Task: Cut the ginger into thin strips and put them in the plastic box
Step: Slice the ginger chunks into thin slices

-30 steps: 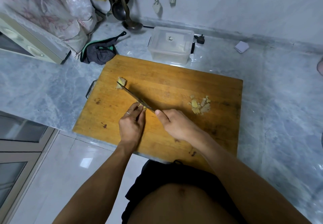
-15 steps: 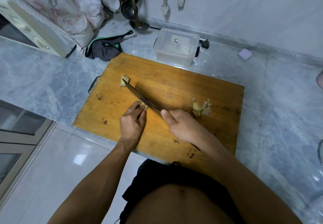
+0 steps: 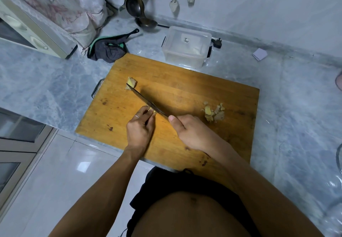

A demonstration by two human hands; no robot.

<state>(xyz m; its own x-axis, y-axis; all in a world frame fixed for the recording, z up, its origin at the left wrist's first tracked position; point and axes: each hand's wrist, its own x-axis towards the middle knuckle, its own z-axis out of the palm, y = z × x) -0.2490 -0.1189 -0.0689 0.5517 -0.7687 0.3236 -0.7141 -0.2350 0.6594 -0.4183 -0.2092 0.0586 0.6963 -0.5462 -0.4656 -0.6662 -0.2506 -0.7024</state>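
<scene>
On the wooden cutting board (image 3: 185, 85), my left hand (image 3: 139, 128) pinches a small ginger piece (image 3: 152, 110) under its curled fingertips. My right hand (image 3: 192, 132) grips the handle of a knife (image 3: 146, 101), thumb along the spine, and the blade lies right against the left fingertips. The blade tip reaches a second ginger chunk (image 3: 131, 84) at the board's far left. A heap of cut ginger (image 3: 213, 112) lies on the board's right side. The clear plastic box (image 3: 186, 47) stands behind the board with its lid on.
A dark cloth (image 3: 108, 48) lies left of the box. Ladles (image 3: 141, 9) hang over the back corner, and a cream appliance (image 3: 27, 31) stands at far left. A small white paper (image 3: 260, 53) lies at back right. The marble counter's front edge runs under the board.
The camera has shifted slightly. Both hands and the knife stay at the same spot on the board, with the blade close against the held ginger.
</scene>
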